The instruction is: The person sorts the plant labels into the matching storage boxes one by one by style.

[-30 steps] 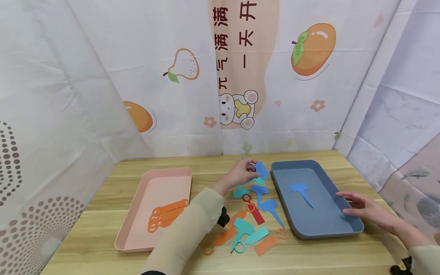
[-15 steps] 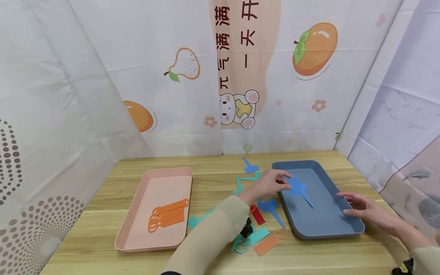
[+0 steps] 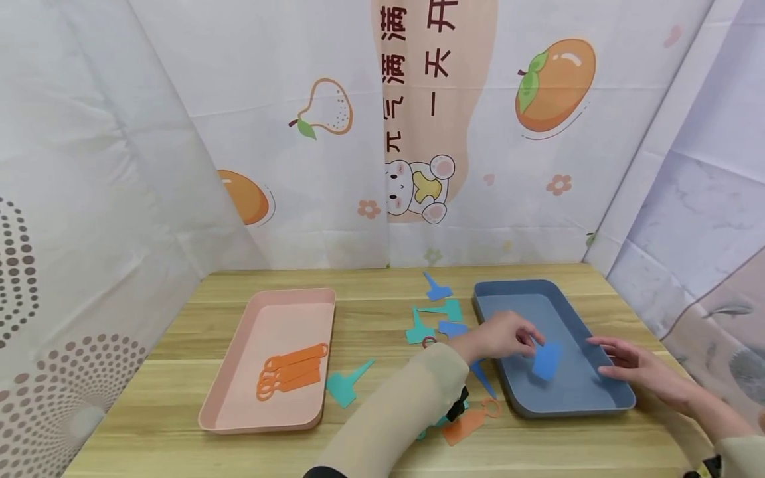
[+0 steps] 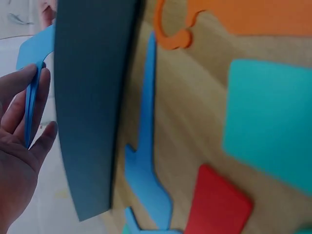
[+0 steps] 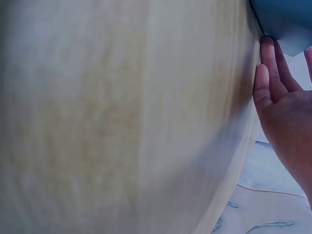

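Observation:
My left hand (image 3: 504, 334) is over the blue-grey tray (image 3: 540, 285), pinching a blue T-shaped plant label (image 3: 546, 361). In the left wrist view, the thin stem of the blue label (image 4: 30, 109) lies between thumb and fingers, its broad head pointing up. Whether a second label is stacked against it, I cannot tell. The blue label seen earlier on the tray floor is not distinguishable now. At the tray's right side, my right hand (image 3: 638, 367) rests its extended fingers on the wall; the right wrist view shows its fingertips (image 5: 266, 43) touching the tray's outside.
A pink tray (image 3: 230, 392) on the left holds several orange tags (image 3: 295, 372). Between the trays lie teal labels (image 3: 344, 387), blue labels (image 3: 438, 291), an orange tag (image 3: 463, 427) and a red tag (image 4: 219, 202). My left forearm covers part of them.
My left hand has moved right and toward me, carrying a blue plant label from the table into the blue-grey tray. My right hand has stayed at the tray's edge.

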Tool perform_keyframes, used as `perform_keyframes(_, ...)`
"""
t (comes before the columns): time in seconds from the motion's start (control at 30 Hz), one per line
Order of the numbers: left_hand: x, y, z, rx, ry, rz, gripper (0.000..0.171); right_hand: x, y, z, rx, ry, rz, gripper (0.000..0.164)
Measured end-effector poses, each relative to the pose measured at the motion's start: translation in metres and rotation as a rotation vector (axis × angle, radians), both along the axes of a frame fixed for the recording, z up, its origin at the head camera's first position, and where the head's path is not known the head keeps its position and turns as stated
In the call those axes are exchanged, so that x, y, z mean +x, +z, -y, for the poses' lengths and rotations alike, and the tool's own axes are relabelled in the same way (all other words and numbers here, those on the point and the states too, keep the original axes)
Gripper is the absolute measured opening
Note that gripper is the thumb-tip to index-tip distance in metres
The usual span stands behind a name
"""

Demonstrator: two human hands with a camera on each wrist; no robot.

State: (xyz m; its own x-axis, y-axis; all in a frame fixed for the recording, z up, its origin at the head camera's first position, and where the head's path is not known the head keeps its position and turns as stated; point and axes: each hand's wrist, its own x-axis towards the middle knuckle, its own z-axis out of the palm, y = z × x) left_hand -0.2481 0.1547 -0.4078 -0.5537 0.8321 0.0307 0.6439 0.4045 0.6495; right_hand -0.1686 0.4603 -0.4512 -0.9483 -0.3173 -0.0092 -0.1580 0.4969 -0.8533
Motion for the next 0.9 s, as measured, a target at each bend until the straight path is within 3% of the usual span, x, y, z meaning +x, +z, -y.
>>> perform_keyframes(0.07,0.001,-0.003,-0.001,-0.048,-0.013,-0.01,0.019,0.0,0.0,0.0,0.003,0.002,0.009,0.048)
perform_keyframes(0.27,0.003,-0.01,0.0,-0.101,-0.009,0.051,0.016,0.0,0.003,0.001,0.008,-0.009,0.039,0.049)
perform_keyframes(0.47,0.0,-0.013,-0.002,-0.115,-0.028,-0.012,0.016,0.0,0.002,-0.001,-0.012,0.023,0.026,0.048)
perform_keyframes(0.7,-0.006,-0.012,0.007,0.015,-0.028,-0.025,0.015,0.0,0.001,-0.002,-0.014,0.025,0.014,0.049)
perform_keyframes(0.83,-0.014,-0.008,0.024,0.11,-0.023,-0.067,0.014,0.001,0.001,-0.001,-0.015,0.026,-0.009,0.048)
perform_keyframes(0.9,-0.018,-0.004,0.035,0.154,-0.014,-0.053,0.014,0.001,0.001,-0.001,-0.016,0.026,-0.018,0.048)
